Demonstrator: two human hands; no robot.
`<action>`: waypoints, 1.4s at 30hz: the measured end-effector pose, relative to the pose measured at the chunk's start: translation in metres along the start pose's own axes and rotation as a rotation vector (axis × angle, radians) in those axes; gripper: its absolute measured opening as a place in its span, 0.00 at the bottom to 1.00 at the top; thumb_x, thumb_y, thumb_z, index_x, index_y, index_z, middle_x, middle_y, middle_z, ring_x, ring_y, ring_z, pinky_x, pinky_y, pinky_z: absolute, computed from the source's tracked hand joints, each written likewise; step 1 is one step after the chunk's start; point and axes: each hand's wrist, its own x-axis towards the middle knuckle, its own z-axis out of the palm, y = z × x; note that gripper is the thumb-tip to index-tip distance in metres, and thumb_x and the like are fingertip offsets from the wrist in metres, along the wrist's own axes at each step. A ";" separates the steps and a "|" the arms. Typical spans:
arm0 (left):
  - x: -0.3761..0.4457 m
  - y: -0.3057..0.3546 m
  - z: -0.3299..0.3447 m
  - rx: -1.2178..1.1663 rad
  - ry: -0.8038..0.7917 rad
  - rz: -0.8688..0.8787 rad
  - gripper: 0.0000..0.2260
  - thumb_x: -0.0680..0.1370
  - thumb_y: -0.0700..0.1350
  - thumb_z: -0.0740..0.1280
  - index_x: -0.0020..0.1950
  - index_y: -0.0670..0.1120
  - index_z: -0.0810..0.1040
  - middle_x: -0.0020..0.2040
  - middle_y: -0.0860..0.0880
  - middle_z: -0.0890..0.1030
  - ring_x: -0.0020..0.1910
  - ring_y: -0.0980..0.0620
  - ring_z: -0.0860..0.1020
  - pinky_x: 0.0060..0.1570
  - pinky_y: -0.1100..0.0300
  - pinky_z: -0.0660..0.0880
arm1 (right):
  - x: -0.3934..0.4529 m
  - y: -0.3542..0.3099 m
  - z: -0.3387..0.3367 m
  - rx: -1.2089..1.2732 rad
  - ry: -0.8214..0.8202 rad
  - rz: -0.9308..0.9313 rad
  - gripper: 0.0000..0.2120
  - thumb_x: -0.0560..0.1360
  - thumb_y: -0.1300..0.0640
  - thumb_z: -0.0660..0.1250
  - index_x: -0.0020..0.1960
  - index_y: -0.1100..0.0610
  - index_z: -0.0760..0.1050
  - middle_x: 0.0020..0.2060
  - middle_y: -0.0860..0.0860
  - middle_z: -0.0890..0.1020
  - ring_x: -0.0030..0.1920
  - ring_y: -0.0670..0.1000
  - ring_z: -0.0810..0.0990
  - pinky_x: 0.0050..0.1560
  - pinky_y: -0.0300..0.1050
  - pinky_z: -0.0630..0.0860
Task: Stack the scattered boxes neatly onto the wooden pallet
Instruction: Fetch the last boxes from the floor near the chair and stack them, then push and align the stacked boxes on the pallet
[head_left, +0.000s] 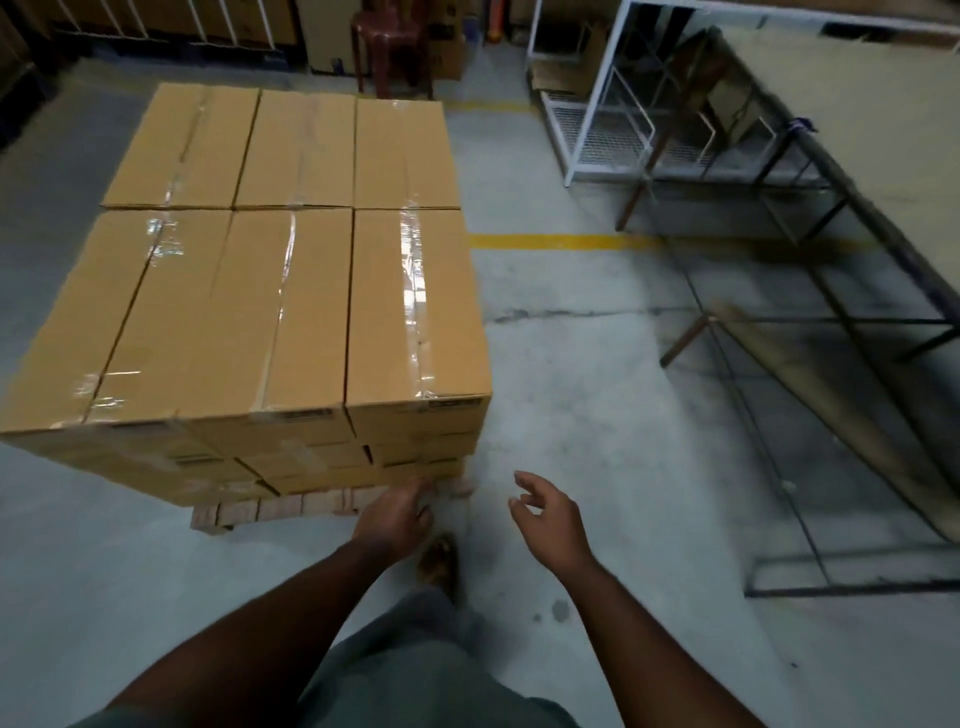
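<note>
Six taped cardboard boxes (291, 249) form the top layer I see, stacked flush over lower layers on the wooden pallet (270, 509). My left hand (397, 517) hangs loose by the pallet's near edge; my right hand (550, 514) hovers slack-fingered over the concrete floor (597, 415), grasping nothing.

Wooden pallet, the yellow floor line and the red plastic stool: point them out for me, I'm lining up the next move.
wooden pallet (291, 506), head view, on its front edge below the boxes.
yellow floor line (550, 241), head view, mid-stripe.
red plastic stool (392, 44), head view, on its legs.
</note>
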 end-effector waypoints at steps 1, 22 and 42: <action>0.003 0.009 0.002 -0.026 0.003 0.014 0.18 0.83 0.48 0.66 0.73 0.53 0.73 0.67 0.50 0.79 0.64 0.51 0.77 0.56 0.58 0.74 | 0.001 0.000 -0.008 -0.005 0.007 -0.001 0.21 0.81 0.57 0.71 0.74 0.55 0.76 0.68 0.49 0.81 0.63 0.48 0.81 0.60 0.38 0.76; 0.263 0.129 -0.032 -0.138 0.259 0.109 0.21 0.79 0.37 0.71 0.72 0.40 0.77 0.75 0.42 0.74 0.76 0.42 0.70 0.76 0.50 0.66 | 0.288 -0.085 -0.137 -0.086 -0.316 -0.157 0.21 0.80 0.57 0.70 0.72 0.53 0.78 0.64 0.47 0.83 0.56 0.40 0.82 0.55 0.27 0.74; 0.497 0.262 -0.027 -0.297 0.480 -0.647 0.25 0.82 0.47 0.69 0.79 0.49 0.68 0.77 0.49 0.71 0.75 0.50 0.69 0.73 0.55 0.67 | 0.671 -0.130 -0.251 -0.265 -0.915 -0.434 0.16 0.83 0.57 0.66 0.71 0.52 0.78 0.63 0.47 0.84 0.61 0.43 0.81 0.61 0.36 0.76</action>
